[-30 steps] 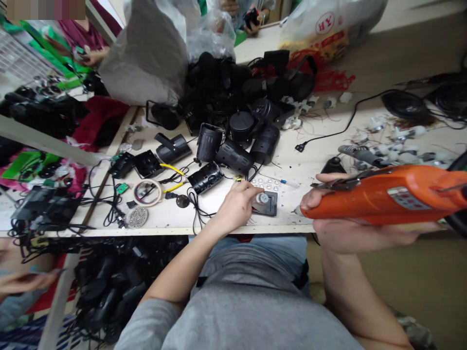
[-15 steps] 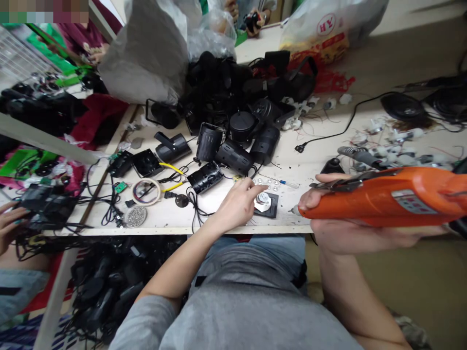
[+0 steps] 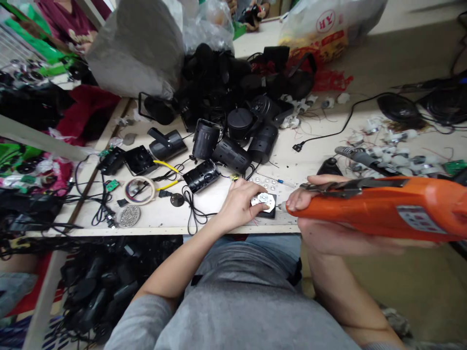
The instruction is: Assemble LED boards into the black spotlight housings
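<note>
While fingers pinch, glossy orange screwdriver (image 3: 375, 209) hovers.

This is a small assembly workshop for electric lamps. A pale worktable (image 3: 302, 167) is strewn with black lamp housings (image 3: 233, 97), loose wires (image 3: 189, 206), a roll of tape (image 3: 138, 190), small circuit boards (image 3: 112, 185) and white sockets (image 3: 394, 155) (many of them trailing leads). An orange electric screwdriver (image 3: 379, 209) is in use, plastic sacks (image 3: 138, 46) of parts stand at the back, and other people work at neighbouring benches.

Glossy orange plastic screwdriver (image 3: 375, 211)
</note>
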Demonstrator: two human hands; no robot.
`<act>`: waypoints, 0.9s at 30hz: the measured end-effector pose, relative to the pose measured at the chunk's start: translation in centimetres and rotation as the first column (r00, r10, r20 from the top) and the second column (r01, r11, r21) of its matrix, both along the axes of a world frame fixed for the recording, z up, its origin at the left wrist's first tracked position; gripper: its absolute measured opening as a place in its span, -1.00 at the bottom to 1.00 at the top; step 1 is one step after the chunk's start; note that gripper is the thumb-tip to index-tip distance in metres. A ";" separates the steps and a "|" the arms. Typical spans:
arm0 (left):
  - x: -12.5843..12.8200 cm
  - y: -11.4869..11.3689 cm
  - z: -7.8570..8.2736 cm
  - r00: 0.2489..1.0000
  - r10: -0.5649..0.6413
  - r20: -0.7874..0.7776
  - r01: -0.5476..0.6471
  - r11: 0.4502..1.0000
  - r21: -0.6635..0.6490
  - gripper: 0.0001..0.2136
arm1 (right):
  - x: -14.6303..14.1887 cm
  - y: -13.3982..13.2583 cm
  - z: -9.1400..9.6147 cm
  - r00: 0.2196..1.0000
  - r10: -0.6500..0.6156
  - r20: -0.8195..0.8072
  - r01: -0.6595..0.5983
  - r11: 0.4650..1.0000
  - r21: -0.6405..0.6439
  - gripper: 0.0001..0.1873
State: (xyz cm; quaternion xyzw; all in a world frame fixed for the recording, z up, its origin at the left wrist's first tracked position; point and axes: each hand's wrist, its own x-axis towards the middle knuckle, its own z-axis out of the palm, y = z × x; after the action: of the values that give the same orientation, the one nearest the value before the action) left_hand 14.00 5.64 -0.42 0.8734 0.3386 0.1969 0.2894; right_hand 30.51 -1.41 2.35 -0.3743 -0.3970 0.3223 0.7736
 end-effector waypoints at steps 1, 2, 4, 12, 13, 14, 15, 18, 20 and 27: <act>0.0 -0.2 -0.3 0.999 0.028 0.019 -0.028 1.000 0.004 -0.73 | 0.0 0.0 -0.1 1.000 -0.011 0.012 0.011 1.000 0.010 -0.01; 0.0 -0.4 -0.6 0.998 0.045 0.033 -0.045 0.999 0.011 -0.73 | 0.0 -0.1 -0.1 0.999 -0.025 0.023 0.024 0.999 0.024 -0.02; 0.0 -0.7 -0.9 0.998 0.042 0.052 -0.044 0.999 0.032 -0.74 | -0.1 -0.1 0.1 0.999 -0.043 0.028 0.042 0.998 0.042 -0.04; -0.1 -0.8 -0.8 0.999 -0.015 -0.035 0.018 0.997 0.071 -0.74 | -0.8 0.0 0.5 0.995 -0.092 0.032 0.090 0.995 0.048 -0.04; -0.1 -0.6 -0.9 1.000 -0.017 -0.020 0.018 0.998 0.062 -0.72 | -0.8 0.0 0.4 0.996 -0.089 0.029 0.088 0.995 0.040 -0.03; -0.2 -0.5 -1.0 1.000 -0.024 -0.005 0.024 0.999 0.049 -0.70 | -0.8 0.0 0.3 0.996 -0.084 0.027 0.083 0.996 0.028 -0.02; -0.2 -0.4 -1.2 0.999 -0.034 0.007 0.034 0.999 0.037 -0.68 | -0.8 0.0 0.2 0.997 -0.077 0.026 0.076 0.997 0.017 -0.01; -0.3 -0.5 -1.9 1.000 -0.025 0.009 0.024 0.998 0.061 -0.66 | -0.7 0.1 0.0 0.998 -0.047 0.030 0.047 0.999 0.016 -0.01; -0.3 -0.8 -2.2 1.000 0.012 0.002 -0.012 0.994 0.108 -0.64 | -0.7 0.4 -0.1 0.999 -0.014 0.035 0.013 0.999 0.038 -0.02; -0.2 -1.0 -2.2 1.000 0.026 -0.002 -0.025 0.994 0.106 -0.64 | -1.1 0.8 -0.2 0.998 -0.042 0.043 0.040 0.999 0.035 -0.03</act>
State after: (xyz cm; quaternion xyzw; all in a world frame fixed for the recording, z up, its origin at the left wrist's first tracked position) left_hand 13.79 4.61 -2.57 0.8835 0.3394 0.2167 0.2394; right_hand 29.38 -0.58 2.14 -0.3760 -0.4113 0.2912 0.7776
